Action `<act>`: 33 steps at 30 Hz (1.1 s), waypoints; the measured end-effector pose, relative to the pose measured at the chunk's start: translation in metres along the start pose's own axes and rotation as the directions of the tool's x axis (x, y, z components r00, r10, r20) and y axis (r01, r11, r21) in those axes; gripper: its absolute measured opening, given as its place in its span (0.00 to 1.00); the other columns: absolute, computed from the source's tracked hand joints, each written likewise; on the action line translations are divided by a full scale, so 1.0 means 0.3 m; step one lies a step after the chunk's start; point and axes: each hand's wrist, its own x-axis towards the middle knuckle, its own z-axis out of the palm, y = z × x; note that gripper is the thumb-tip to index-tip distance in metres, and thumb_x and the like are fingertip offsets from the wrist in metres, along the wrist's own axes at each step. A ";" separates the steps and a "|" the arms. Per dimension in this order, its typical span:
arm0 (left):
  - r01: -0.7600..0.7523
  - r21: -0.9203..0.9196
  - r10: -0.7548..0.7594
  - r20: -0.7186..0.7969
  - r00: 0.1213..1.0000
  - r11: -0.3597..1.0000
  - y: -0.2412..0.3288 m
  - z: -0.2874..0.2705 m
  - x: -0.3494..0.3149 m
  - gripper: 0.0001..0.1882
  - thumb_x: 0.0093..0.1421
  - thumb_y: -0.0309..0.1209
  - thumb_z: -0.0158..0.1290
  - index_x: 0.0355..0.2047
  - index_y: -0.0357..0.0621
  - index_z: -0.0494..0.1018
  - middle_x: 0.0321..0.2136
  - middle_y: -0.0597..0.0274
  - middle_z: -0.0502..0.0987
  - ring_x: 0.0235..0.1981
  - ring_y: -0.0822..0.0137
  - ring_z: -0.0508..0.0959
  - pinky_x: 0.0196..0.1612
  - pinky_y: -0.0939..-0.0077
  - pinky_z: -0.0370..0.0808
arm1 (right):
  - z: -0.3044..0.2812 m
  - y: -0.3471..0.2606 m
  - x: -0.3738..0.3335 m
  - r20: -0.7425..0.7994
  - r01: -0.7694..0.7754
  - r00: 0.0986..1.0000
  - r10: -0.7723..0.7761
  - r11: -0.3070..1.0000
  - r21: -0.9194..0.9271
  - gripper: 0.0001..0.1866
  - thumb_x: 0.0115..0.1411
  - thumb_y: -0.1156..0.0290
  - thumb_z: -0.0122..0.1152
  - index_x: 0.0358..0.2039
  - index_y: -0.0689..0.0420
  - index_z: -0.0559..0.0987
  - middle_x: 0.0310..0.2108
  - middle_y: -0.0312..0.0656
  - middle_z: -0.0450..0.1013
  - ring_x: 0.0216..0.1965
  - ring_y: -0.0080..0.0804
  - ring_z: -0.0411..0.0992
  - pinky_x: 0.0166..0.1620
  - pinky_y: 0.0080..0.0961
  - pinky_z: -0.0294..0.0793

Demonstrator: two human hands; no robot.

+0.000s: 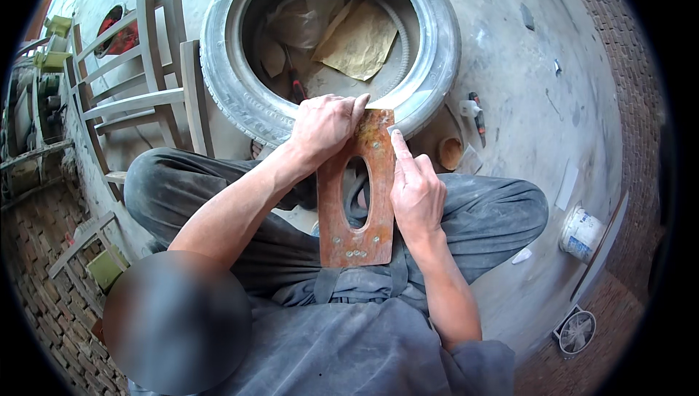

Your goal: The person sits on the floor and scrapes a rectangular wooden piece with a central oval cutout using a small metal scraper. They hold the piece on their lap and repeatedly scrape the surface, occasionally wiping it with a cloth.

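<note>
A reddish-brown wooden board (333, 210) with a long oval hole slopes from my lap to the near side of a dusty tire. Its face carries several small round metal-like spots. My left hand (325, 128) is closed over the board's far left corner, thumb across the far edge. At the far right corner, my right hand (419, 190) has its index finger stretched forward, pressing a small pale flat piece (393, 129) to the board's edge. The other right fingers are curled, and the palm side is hidden.
The tire (439, 39) lies flat ahead, with yellowish paper (358, 37) and a red-black handled tool (298, 88) inside. A wooden chair-like frame (149, 53) stands left. Right are another screwdriver-like tool (478, 119), a round brown cup (450, 153) and a white bucket (582, 233).
</note>
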 end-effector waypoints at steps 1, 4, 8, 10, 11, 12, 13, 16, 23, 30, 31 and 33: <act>-0.002 -0.001 0.002 0.003 1.000 1.000 -0.001 0.000 0.000 0.24 0.78 0.43 0.49 0.29 0.40 0.81 0.26 0.42 0.82 0.30 0.40 0.83 0.35 0.48 0.79 | 0.004 0.004 0.016 -0.011 0.009 1.000 -0.009 1.000 0.006 0.27 0.67 0.76 0.65 0.66 0.43 0.81 0.28 0.45 0.71 0.27 0.50 0.75 0.32 0.46 0.77; 0.002 -0.013 -0.002 0.021 1.000 1.000 -0.005 -0.007 0.008 0.25 0.78 0.43 0.48 0.29 0.39 0.80 0.26 0.43 0.82 0.30 0.39 0.83 0.35 0.48 0.79 | -0.001 -0.006 0.021 -0.026 0.009 1.000 -0.009 1.000 0.009 0.27 0.67 0.76 0.65 0.66 0.43 0.81 0.28 0.45 0.71 0.27 0.50 0.75 0.32 0.46 0.77; -0.012 -0.002 0.012 0.010 1.000 1.000 -0.002 -0.007 0.005 0.25 0.78 0.42 0.48 0.28 0.39 0.80 0.27 0.43 0.82 0.31 0.39 0.83 0.35 0.48 0.79 | 0.008 0.016 -0.002 -0.015 0.025 1.000 -0.025 1.000 0.017 0.29 0.68 0.74 0.62 0.69 0.41 0.78 0.30 0.46 0.72 0.25 0.54 0.78 0.30 0.49 0.79; -0.003 0.013 0.003 0.027 1.000 1.000 -0.003 0.000 0.004 0.25 0.78 0.41 0.48 0.28 0.38 0.80 0.27 0.43 0.82 0.31 0.40 0.83 0.36 0.49 0.79 | 0.026 0.018 0.044 -0.036 0.041 0.998 -0.041 0.999 -0.004 0.29 0.68 0.75 0.62 0.69 0.41 0.78 0.30 0.46 0.72 0.25 0.53 0.78 0.30 0.49 0.80; -0.003 0.011 0.002 0.032 1.000 1.000 -0.005 0.004 -0.001 0.24 0.78 0.41 0.48 0.28 0.38 0.80 0.27 0.43 0.82 0.31 0.40 0.83 0.36 0.49 0.79 | 0.033 0.018 0.058 -0.047 0.049 0.998 -0.050 0.999 -0.015 0.29 0.68 0.75 0.62 0.69 0.41 0.78 0.30 0.45 0.72 0.25 0.52 0.78 0.30 0.49 0.80; -0.002 0.008 0.002 0.031 1.000 1.000 -0.007 0.003 0.001 0.24 0.78 0.41 0.48 0.28 0.38 0.80 0.27 0.42 0.82 0.31 0.40 0.83 0.35 0.49 0.79 | 0.027 0.015 0.058 -0.053 0.060 0.997 -0.060 0.998 -0.007 0.30 0.68 0.75 0.61 0.69 0.40 0.78 0.30 0.45 0.71 0.25 0.51 0.78 0.30 0.49 0.80; -0.002 0.006 0.001 0.030 1.000 1.000 -0.009 0.002 0.003 0.24 0.78 0.41 0.48 0.28 0.38 0.80 0.27 0.42 0.82 0.31 0.40 0.83 0.35 0.49 0.79 | 0.021 0.011 0.038 -0.036 0.037 0.999 -0.037 0.999 -0.002 0.29 0.67 0.75 0.63 0.68 0.41 0.79 0.29 0.44 0.71 0.25 0.50 0.76 0.31 0.48 0.78; -0.023 -0.006 0.023 0.009 1.000 1.000 -0.002 -0.001 -0.002 0.24 0.78 0.41 0.48 0.28 0.39 0.80 0.26 0.42 0.82 0.30 0.39 0.83 0.36 0.48 0.79 | -0.001 -0.002 -0.002 -0.020 -0.003 1.000 0.004 1.000 0.028 0.29 0.66 0.77 0.65 0.67 0.41 0.81 0.26 0.44 0.69 0.26 0.48 0.74 0.32 0.46 0.76; -0.037 -0.005 0.037 0.003 0.999 0.999 -0.016 0.004 0.006 0.23 0.78 0.41 0.49 0.29 0.39 0.80 0.25 0.43 0.81 0.30 0.40 0.83 0.36 0.48 0.79 | 0.011 0.024 0.006 -0.039 0.060 0.997 -0.060 0.998 -0.004 0.30 0.66 0.76 0.63 0.68 0.42 0.78 0.29 0.44 0.71 0.25 0.51 0.78 0.29 0.47 0.80; -0.031 -0.034 0.031 0.011 0.999 0.999 -0.007 -0.004 0.002 0.24 0.78 0.41 0.49 0.29 0.38 0.80 0.26 0.42 0.81 0.31 0.39 0.82 0.37 0.48 0.79 | 0.008 0.014 -0.001 -0.028 0.016 0.999 -0.016 1.000 0.027 0.29 0.65 0.78 0.65 0.66 0.44 0.81 0.27 0.44 0.70 0.26 0.49 0.75 0.32 0.46 0.77; -0.031 -0.032 0.031 0.007 0.999 0.999 -0.004 -0.005 0.002 0.24 0.78 0.41 0.49 0.29 0.38 0.80 0.26 0.42 0.81 0.31 0.39 0.82 0.37 0.47 0.79 | 0.012 0.015 0.007 -0.039 0.028 0.999 -0.027 0.999 0.038 0.29 0.65 0.78 0.65 0.66 0.44 0.81 0.27 0.44 0.70 0.25 0.48 0.74 0.32 0.46 0.76; -0.027 -0.021 0.028 0.011 1.000 0.999 -0.003 -0.006 0.002 0.24 0.78 0.41 0.49 0.28 0.38 0.80 0.26 0.42 0.81 0.31 0.39 0.82 0.36 0.47 0.79 | 0.016 0.009 0.038 -0.059 0.048 0.997 -0.044 0.997 0.061 0.29 0.65 0.78 0.65 0.66 0.43 0.81 0.26 0.44 0.69 0.25 0.48 0.74 0.32 0.46 0.76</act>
